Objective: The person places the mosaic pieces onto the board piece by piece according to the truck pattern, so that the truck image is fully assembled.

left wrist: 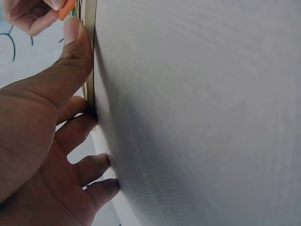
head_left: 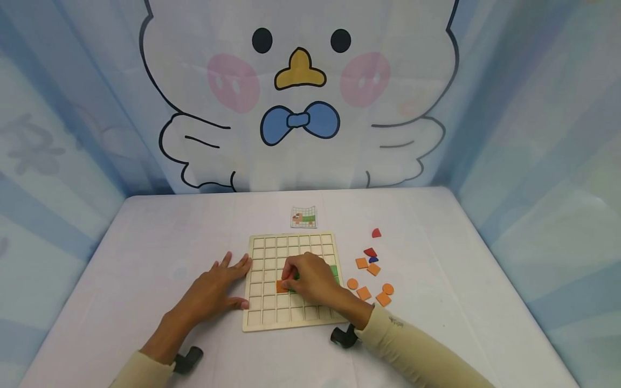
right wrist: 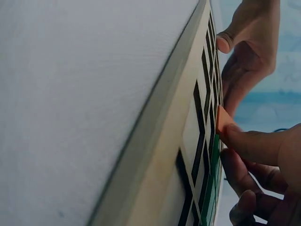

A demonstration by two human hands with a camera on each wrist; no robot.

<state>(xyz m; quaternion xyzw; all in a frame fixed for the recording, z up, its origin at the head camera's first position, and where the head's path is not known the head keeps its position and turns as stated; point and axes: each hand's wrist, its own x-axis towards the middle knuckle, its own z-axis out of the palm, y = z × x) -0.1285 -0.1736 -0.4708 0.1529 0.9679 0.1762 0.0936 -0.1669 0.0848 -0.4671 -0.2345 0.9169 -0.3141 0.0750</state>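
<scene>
A wooden grid board (head_left: 264,318) lies on the table. My left hand (head_left: 213,291) rests at its left edge with fingers spread; in the left wrist view the thumb (left wrist: 79,52) lies against the board's side. Over the middle of the board, my right hand (head_left: 312,277) pinches an orange square tile (head_left: 281,286). The right wrist view shows the thumb on this orange tile (right wrist: 223,120), which stands tilted at the grid beside green tiles (right wrist: 210,183). Another green tile (head_left: 334,270) sits near the board's right edge. My right hand covers part of the grid.
Right of the board lie loose orange squares (head_left: 384,298), orange circles (head_left: 352,283), red pieces (head_left: 376,233) and a blue piece (head_left: 373,260). A small pattern card (head_left: 303,217) lies beyond the board's far edge. A printed curtain (head_left: 301,161) stands behind the table.
</scene>
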